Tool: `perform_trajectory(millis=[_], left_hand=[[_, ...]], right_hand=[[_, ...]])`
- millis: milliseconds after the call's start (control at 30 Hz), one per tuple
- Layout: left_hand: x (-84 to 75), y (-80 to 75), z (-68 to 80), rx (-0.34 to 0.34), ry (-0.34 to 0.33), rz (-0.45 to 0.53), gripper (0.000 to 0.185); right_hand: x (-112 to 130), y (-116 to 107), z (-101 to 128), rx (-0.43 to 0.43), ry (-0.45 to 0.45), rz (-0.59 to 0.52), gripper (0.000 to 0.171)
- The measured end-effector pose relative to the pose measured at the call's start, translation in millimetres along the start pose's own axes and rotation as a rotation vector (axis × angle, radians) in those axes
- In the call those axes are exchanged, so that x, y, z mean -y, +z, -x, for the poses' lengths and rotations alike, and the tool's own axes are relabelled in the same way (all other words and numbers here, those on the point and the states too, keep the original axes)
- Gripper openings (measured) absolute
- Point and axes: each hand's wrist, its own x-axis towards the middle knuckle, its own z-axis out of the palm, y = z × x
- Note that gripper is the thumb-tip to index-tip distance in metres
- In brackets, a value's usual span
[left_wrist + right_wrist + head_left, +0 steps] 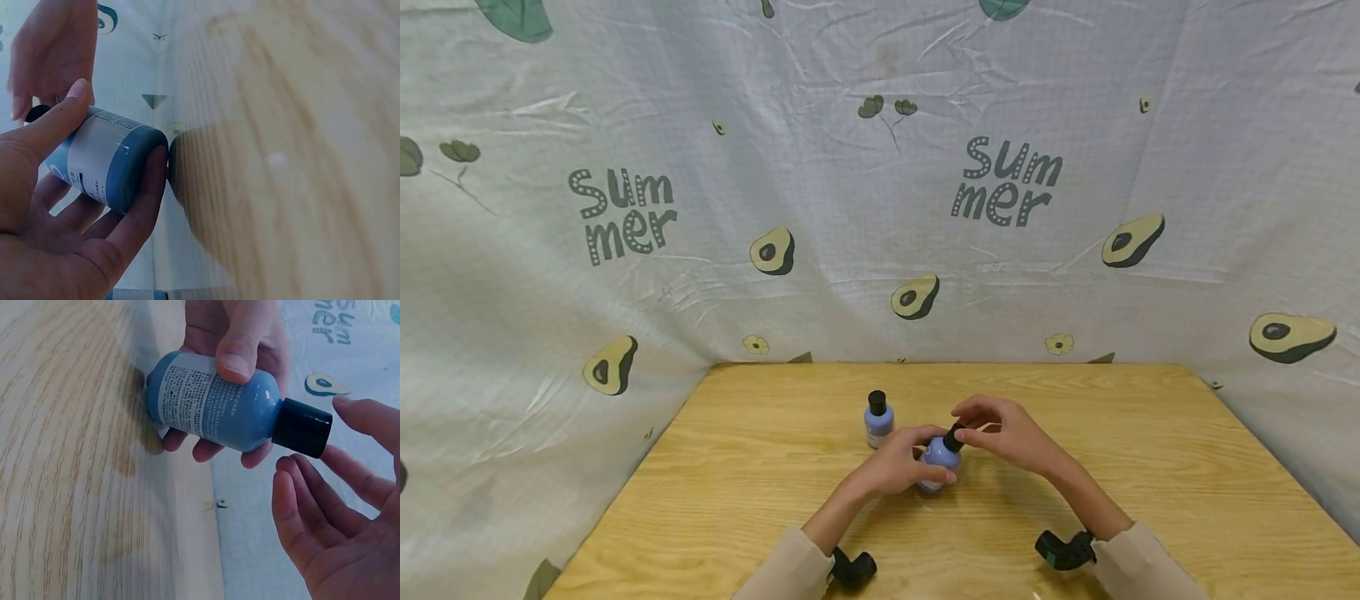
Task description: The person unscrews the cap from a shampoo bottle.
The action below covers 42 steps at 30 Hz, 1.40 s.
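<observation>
A small blue bottle (pixel 938 457) with a white label and a black cap (pixel 953 435) is held tilted just above the wooden table (pixel 760 500). My left hand (pixel 934 468) grips its body, thumb on top and fingers underneath (pixel 119 134). My right hand (pixel 964 427) is at the cap. In the right wrist view its fingers (pixel 294 506) lie loosely spread just below the cap (pixel 302 427), with the thumb beyond it and a small gap showing. The bottle's base (pixel 134 169) points toward the table.
A second blue bottle (pixel 878 419) with a black cap stands upright on the table, just left of and behind my hands. An avocado-print cloth (pixel 880 208) hangs behind and on both sides. Black wrist cameras (pixel 853 569) (pixel 1063 550) sit on my forearms.
</observation>
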Motion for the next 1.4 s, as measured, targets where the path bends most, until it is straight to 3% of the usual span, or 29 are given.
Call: perform_trajectory(millis=[200,567,1033,1400], left_hand=[[-0.4,0.1,0.2,-0.001,0.002,0.007,0.055],[0.9,-0.3,-0.1,0.003,0.014,0.002,0.053],[2.7,0.4,0.4,-0.001,0.022,-0.003,0.052],[0.6,0.1,1.3,-0.003,0.015,0.004,0.054]], right_hand=[[-1.4,-0.7,-0.9,-0.009,-0.006,0.0,0.019],[2.2,-1.5,-1.1,0.044,-0.033,-0.048,0.03],[-0.3,0.0,-0.1,-0.005,0.002,0.001,0.022],[4.0,-1.5,-0.1,0.039,-0.049,-0.044,0.025]])
